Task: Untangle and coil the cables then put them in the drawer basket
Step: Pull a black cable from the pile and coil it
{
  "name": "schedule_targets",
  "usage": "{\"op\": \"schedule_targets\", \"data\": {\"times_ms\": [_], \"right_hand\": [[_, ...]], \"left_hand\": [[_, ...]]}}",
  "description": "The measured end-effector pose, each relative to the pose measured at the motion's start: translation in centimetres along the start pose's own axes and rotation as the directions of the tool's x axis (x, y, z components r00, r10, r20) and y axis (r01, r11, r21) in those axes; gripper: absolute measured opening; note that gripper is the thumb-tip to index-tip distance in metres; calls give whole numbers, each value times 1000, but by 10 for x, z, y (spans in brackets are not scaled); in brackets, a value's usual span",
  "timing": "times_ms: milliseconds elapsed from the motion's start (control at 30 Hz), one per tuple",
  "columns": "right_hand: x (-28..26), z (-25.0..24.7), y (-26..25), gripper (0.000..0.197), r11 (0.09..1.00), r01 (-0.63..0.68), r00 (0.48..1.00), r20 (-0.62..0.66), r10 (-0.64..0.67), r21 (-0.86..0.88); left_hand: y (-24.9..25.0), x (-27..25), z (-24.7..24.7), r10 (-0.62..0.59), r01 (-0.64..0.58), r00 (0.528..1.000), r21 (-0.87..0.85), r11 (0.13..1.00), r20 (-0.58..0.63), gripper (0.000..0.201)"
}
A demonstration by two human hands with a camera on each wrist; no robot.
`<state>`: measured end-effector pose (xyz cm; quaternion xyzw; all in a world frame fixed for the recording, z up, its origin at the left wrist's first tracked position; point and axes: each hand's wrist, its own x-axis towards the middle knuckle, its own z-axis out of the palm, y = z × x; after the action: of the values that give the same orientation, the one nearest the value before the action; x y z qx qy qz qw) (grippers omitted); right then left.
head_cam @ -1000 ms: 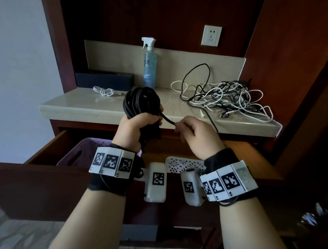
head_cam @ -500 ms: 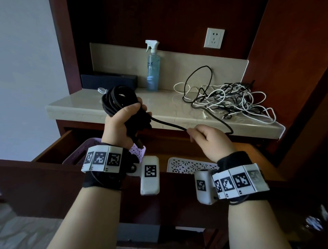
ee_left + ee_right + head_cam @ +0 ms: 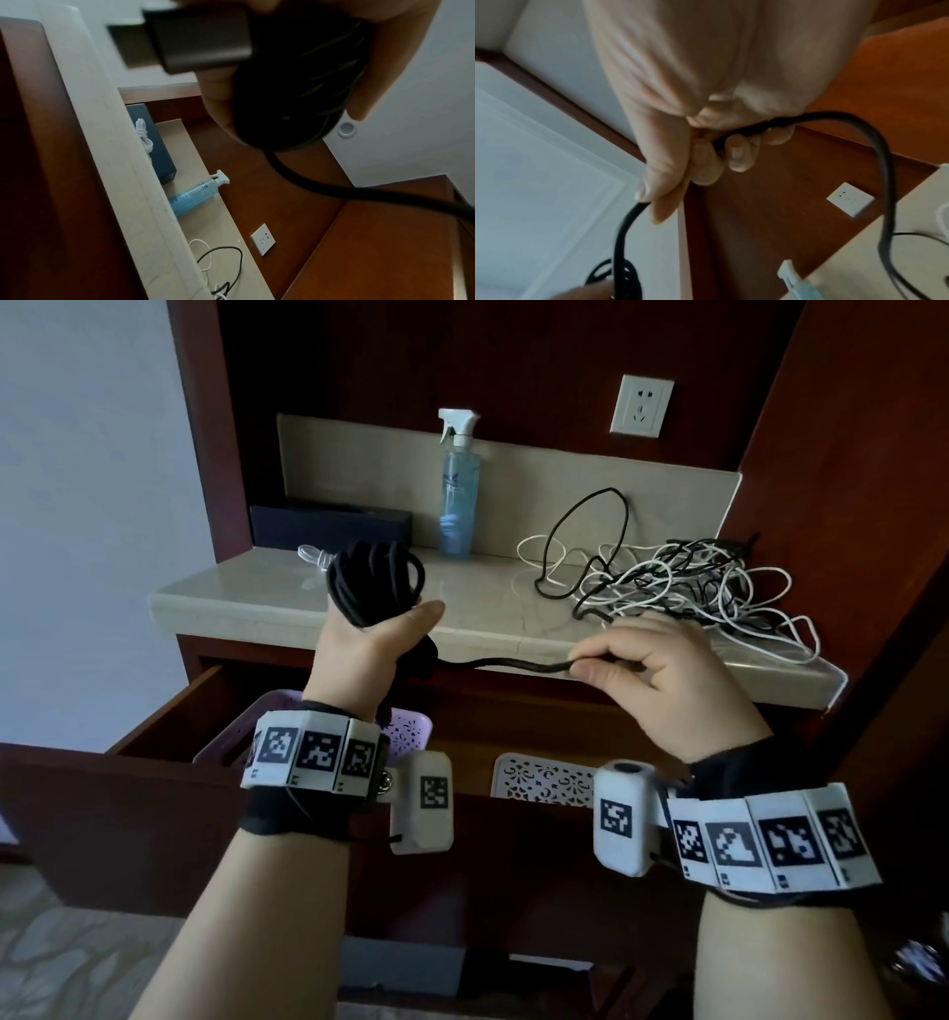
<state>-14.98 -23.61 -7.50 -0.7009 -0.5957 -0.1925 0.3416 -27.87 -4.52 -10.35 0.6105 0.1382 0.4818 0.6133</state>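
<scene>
Your left hand (image 3: pixel 359 644) grips the coiled black cable (image 3: pixel 375 580) upright above the open drawer, keeping the loops gathered. Your right hand (image 3: pixel 662 675) pinches its loose tail (image 3: pixel 508 666), drawn level between both hands, likely ready for another wrap; the purple basket (image 3: pixel 411 729) waits below.

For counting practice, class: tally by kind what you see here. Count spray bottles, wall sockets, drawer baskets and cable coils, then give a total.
Spray bottle: 1
Wall socket: 1
Baskets: 2, purple basket, white basket
Cable coils: 2, black coil, white coil
Total: 6
</scene>
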Motion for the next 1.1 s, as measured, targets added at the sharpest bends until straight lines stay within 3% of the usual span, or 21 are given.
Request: {"op": "schedule_targets", "data": {"times_ms": [200, 367, 500, 633, 733, 800, 933, 1100], "right_hand": [[17, -2, -12, 30, 981, 167, 985, -69, -161, 98], [37, -4, -20, 18, 950, 216, 976, -87, -201, 226], [58, -2, -26, 9, 932, 212, 977, -40, -210, 294], [76, 3, -34, 9, 928, 218, 971, 29, -238, 301], [83, 9, -41, 9, 926, 206, 967, 78, -242, 316], [88, 12, -45, 9, 935, 183, 965, 126, -230, 305], [99, 9, -44, 6, 958, 168, 961, 180, -212, 233], [105, -10, -21, 14, 990, 62, 975, 203, -87, 126]], "left_hand": [[3, -3, 12, -80, 78, 986, 18, 997, 149, 55], [3, -10, 12, -181, 249, 934, -196, 949, 309, 26], [-3, -9, 11, -94, 223, 872, -220, 950, 480, 48], [-1, -9, 17, -58, 226, 826, -234, 946, 561, 55], [3, -9, 16, -81, 256, 807, -224, 940, 585, 55], [5, -9, 17, -93, 241, 805, -178, 954, 586, 44], [2, -10, 19, -152, 248, 878, -160, 956, 454, 27], [4, -9, 7, -52, 342, 804, -389, 856, 593, 33]]}}
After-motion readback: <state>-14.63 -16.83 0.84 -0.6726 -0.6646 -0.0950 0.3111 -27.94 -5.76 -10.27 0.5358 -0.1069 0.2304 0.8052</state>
